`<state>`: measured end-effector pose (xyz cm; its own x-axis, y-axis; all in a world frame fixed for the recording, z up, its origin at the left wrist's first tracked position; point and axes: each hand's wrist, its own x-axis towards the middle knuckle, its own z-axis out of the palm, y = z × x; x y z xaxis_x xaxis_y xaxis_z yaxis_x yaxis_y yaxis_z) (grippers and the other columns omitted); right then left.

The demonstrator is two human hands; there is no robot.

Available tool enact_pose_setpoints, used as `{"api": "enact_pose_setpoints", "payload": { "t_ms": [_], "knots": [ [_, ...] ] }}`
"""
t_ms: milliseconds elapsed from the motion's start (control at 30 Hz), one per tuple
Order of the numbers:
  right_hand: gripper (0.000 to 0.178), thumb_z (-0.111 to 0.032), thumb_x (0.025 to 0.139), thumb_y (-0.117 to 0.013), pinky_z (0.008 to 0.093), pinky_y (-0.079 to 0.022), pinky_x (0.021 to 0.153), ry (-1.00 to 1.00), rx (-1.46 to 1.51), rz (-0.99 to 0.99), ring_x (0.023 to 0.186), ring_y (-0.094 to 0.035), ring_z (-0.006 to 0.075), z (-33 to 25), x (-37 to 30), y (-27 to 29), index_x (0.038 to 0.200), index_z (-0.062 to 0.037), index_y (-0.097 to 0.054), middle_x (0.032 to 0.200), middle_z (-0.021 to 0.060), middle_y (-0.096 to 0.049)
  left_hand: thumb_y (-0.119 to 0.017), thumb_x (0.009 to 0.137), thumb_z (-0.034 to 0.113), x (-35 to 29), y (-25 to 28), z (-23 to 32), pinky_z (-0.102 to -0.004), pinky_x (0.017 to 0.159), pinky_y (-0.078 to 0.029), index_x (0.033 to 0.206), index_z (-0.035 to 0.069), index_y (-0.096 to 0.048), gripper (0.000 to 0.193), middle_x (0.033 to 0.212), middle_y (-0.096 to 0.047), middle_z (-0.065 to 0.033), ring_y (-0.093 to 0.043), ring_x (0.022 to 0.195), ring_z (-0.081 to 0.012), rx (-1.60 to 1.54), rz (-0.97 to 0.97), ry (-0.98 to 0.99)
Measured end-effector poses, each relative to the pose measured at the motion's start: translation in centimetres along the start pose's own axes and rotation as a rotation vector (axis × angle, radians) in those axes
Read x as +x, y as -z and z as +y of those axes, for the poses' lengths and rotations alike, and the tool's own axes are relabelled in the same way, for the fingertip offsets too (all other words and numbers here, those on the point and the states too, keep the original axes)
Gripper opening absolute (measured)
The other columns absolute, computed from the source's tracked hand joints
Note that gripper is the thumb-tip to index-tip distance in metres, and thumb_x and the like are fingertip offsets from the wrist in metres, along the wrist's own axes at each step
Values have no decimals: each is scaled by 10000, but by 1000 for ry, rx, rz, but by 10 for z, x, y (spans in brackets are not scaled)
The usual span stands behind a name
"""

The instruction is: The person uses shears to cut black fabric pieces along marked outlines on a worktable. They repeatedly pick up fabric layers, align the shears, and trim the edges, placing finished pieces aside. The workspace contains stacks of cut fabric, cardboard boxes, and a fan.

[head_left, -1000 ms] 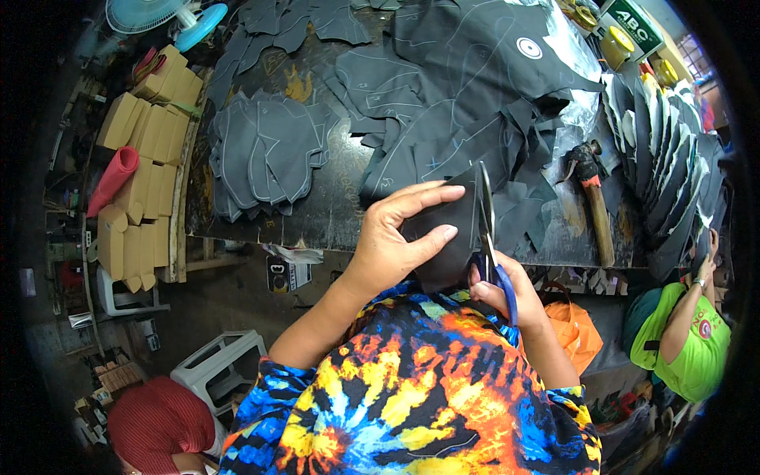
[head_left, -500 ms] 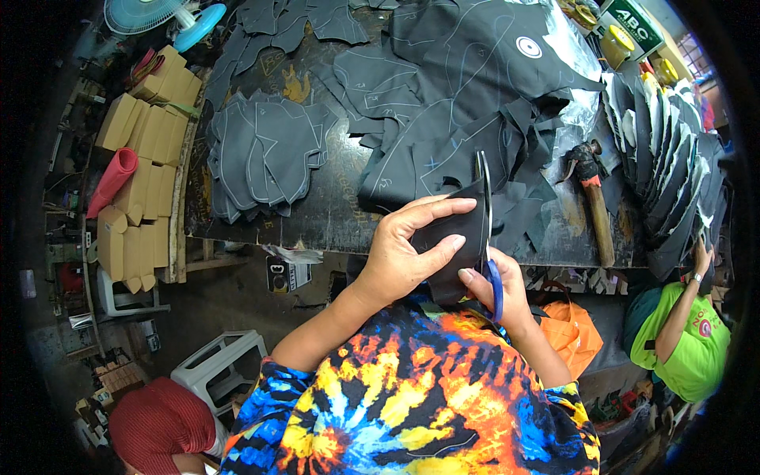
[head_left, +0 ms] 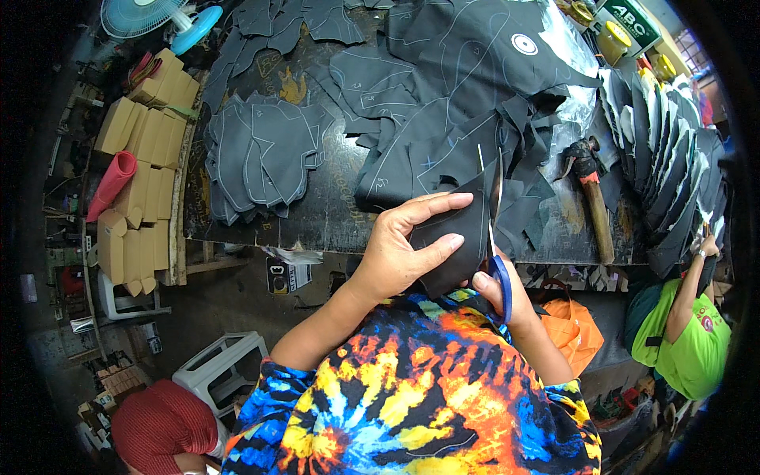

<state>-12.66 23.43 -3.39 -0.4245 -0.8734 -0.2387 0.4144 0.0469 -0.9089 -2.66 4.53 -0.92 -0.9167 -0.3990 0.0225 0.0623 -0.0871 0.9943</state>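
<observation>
My left hand (head_left: 404, 249) pinches a black leather-like piece (head_left: 453, 237) between thumb and fingers, holding it up at the table's near edge. In my right hand (head_left: 507, 289) are scissors with blue handles (head_left: 503, 279), gripped by the loops. Their blades stand apart and point away from me, along the right edge of the piece. Some of the right fingers are hidden behind the handles. Beyond both hands lies a larger black sheet (head_left: 431, 162) with pale drawn outlines, and cut scraps lie beside it.
To the left rests a stack of cut black pieces (head_left: 265, 150). A hammer (head_left: 592, 198) lies at the right, near upright black pieces (head_left: 665, 158). Cardboard boxes (head_left: 150, 150) and a fan (head_left: 142, 16) stand left. A person in a green shirt (head_left: 693, 340) works at right.
The scissor blades have opened wider, and my right hand with the handles has shifted slightly right. My left hand keeps its hold on the piece.
</observation>
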Motion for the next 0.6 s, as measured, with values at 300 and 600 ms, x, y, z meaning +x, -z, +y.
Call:
{"api": "enact_pose_setpoints", "payload": {
  "t_ms": [300,600],
  "knots": [
    [189,-168,949,-742,211,-407,552,-135,-116,89,596,-514,48,-1,-9,18,897,-65,-591,722,-56,-567,-690,853,5,8,27,15,-323,1076,-463,1267,19,-715,415,1258,-719,-100,-644,1192,-166,28,-133,16],
    [421,-349,847,-836,289,-458,687,-126,-356,-353,772,-524,110,-25,-11,52,939,-43,-563,840,15,-546,-721,787,111,22,63,35,-372,1109,-439,1230,19,-743,453,1239,-731,-152,-659,1210,-248,210,-391,57]
  ]
}}
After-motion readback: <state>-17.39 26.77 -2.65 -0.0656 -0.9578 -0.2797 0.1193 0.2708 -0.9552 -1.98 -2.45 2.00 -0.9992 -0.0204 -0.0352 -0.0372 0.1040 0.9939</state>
